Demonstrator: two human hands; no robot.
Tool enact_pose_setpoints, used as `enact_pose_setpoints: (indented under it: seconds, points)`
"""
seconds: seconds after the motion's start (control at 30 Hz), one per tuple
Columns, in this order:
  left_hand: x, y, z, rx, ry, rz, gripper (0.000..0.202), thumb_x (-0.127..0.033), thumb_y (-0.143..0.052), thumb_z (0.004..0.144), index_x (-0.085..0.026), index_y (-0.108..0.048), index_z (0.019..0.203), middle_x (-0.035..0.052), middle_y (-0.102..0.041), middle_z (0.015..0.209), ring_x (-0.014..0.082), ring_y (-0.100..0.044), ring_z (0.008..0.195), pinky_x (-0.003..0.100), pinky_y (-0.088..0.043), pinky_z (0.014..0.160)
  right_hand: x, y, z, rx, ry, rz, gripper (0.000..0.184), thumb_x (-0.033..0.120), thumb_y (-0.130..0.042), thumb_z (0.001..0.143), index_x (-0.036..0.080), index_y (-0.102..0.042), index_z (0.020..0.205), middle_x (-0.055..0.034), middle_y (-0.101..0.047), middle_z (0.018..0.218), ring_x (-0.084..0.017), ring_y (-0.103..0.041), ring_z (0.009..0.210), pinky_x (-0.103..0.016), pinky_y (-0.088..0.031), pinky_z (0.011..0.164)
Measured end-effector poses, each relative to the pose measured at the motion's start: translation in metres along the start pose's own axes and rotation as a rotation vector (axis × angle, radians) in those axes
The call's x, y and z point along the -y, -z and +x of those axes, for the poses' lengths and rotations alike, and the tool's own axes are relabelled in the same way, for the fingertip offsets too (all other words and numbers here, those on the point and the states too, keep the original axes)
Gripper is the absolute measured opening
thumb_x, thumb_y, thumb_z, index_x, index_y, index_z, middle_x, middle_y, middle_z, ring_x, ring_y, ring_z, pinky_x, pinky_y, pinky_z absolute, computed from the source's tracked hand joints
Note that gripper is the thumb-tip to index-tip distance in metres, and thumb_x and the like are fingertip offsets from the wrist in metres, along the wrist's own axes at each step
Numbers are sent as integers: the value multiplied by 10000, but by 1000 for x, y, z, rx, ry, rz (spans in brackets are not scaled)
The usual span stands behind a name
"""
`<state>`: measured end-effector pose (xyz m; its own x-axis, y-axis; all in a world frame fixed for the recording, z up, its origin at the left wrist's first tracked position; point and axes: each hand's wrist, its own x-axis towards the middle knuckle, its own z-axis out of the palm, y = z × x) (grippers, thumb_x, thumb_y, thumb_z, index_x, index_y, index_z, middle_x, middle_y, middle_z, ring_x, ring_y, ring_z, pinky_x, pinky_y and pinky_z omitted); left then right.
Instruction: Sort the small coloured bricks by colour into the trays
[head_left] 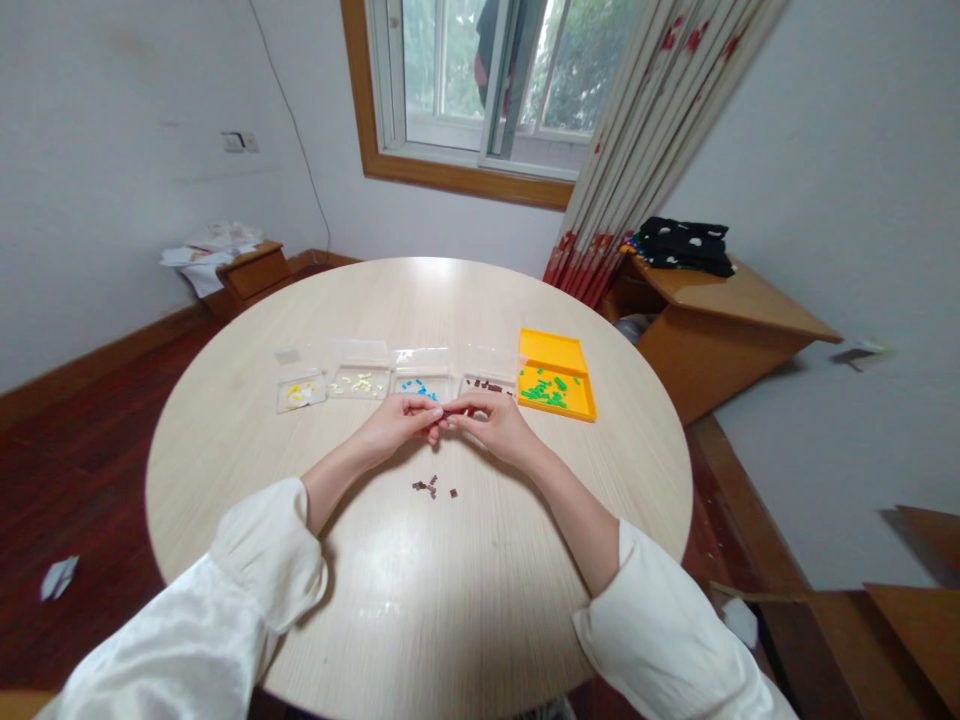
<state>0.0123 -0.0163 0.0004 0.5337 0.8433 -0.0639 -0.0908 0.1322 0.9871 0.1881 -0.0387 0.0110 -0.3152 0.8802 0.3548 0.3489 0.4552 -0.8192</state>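
Observation:
My left hand (409,420) and my right hand (491,425) meet fingertip to fingertip above the middle of the table. Both are closed in a pinch. A tiny dark bit seems to show between the fingertips, too small to make out. Below them on the tabletop lies a small cluster of dark brown toy pieces (426,486), with a single brown piece (453,493) just to its right. Right behind my hands stand a clear box of blue pieces (450,383) and a clear box of brown pieces (465,391), both partly covered by my fingers.
Further left along the row are a clear box with pale yellow pieces (360,394) and a smaller clear box with yellow pieces (280,404). An open orange case (581,405) with green pieces ends the row at right. All stand on a round wooden table (360,620).

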Motion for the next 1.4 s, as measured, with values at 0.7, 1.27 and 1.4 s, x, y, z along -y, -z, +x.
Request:
enact_pose_setpoints:
  seconds: [0.7, 1.27, 1.4]
  points:
    - [-6, 0, -4, 86, 53, -157, 287, -340, -774, 637, -98, -627, 682, 20, -629, 650, 71, -519, 531, 245, -440, 554, 4, 3, -2, 54, -52, 221, 155, 184, -619, 764, 181, -719, 883, -54, -684, 859, -132, -612, 772, -290, -476, 726]
    - [-5, 0, -2, -21, -33, -161, 261, -318, -806, 587, -110, -661, 648, 13, -633, 618, 78, -549, 534, 232, -444, 570, 3, 0, 2, -62, -104, 108, 90, 235, -638, 732, 154, -665, 701, -24, -665, 691, -115, -565, 638, -257, -422, 613]
    - [-4, 0, -1, -23, -41, -147, 263, -321, -807, 584, -109, -665, 648, 12, -625, 595, 81, -551, 531, 231, -442, 567, 2, -1, 2, -62, -97, 76, 93, 228, -629, 741, 153, -660, 695, -24, -663, 689, -114, -562, 642, -254, -419, 614]
